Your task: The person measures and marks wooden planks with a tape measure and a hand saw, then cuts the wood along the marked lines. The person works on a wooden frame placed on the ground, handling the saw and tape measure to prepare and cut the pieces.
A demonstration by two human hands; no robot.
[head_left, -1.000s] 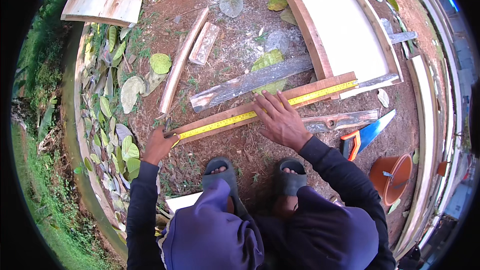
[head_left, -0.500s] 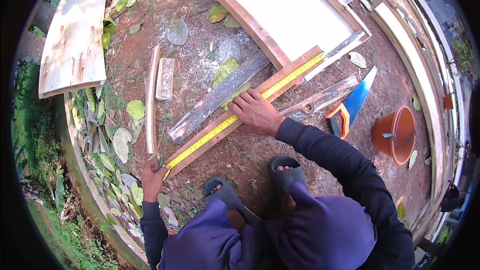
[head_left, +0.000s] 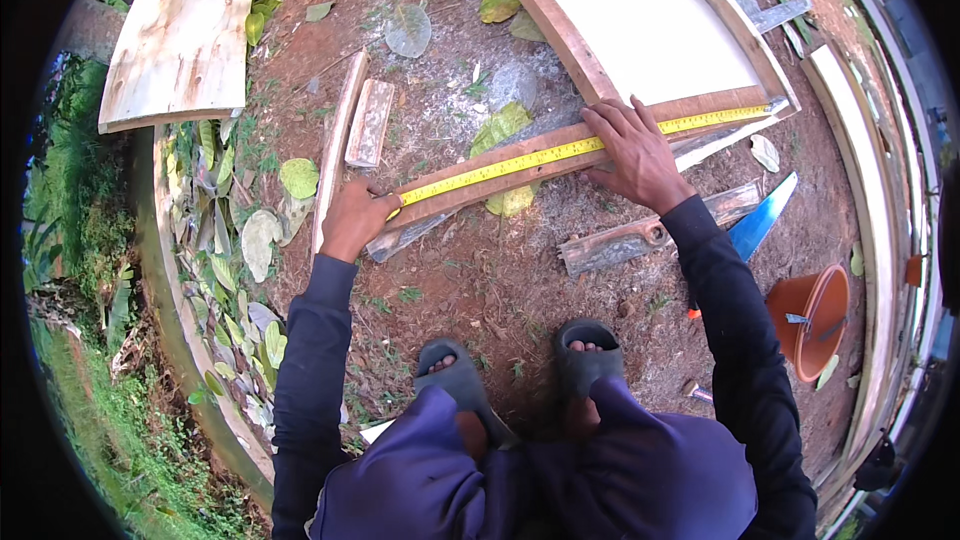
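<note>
**Inspector:** State the position of the plank.

**Assistant:** It extends aslant in front of the person, crossing over a grey weathered board. Its right end overlaps the near end of the white framed panel; contact there cannot be confirmed. A yellow measuring tape runs along its upper face.

**Inspector:** Left hand?

**Assistant:** Pinching the plank's left end, thumb at the end of the tape.

**Inspector:** Right hand?

**Assistant:** Clasping the plank right of its middle, fingers over the far side, thumb at the near edge. The tape passes beneath the hand.

**Inspector:** Surroundings?

**Assistant:** A knotted board lies on the ground, its right end near the blue blade of a handsaw; the right sleeve hides most of the saw's handle. Farther right sits an orange-brown bucket. Near the left hand lie a long wood strip and a short wood block
</note>
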